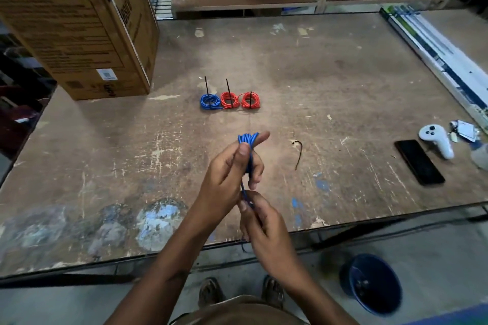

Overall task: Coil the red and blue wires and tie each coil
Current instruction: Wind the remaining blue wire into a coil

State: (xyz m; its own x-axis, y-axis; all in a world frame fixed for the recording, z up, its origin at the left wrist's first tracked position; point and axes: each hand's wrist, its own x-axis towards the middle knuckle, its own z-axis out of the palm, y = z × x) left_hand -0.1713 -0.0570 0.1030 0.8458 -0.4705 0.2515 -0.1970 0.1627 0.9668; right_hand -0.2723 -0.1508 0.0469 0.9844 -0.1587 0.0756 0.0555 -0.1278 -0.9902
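My left hand point(232, 166) holds the blue wire point(247, 141), looped in a bundle around my fingers, with my thumb pressed against the loops and my forefinger pointing out past them. A single strand runs down from the bundle to my right hand point(264, 221), which pinches it between thumb and fingertips just below the left hand, above the near edge of the worn wooden table point(343, 82). Farther back on the table sit three tied coils in a row, touching: a blue coil point(210, 102) on the left, then a red coil point(230, 100) and a second red coil point(249, 100), each with a black tie sticking up. A loose black tie point(298, 153) lies right of my hands, with a black phone point(419, 161) and a white controller point(438, 141) farther right.
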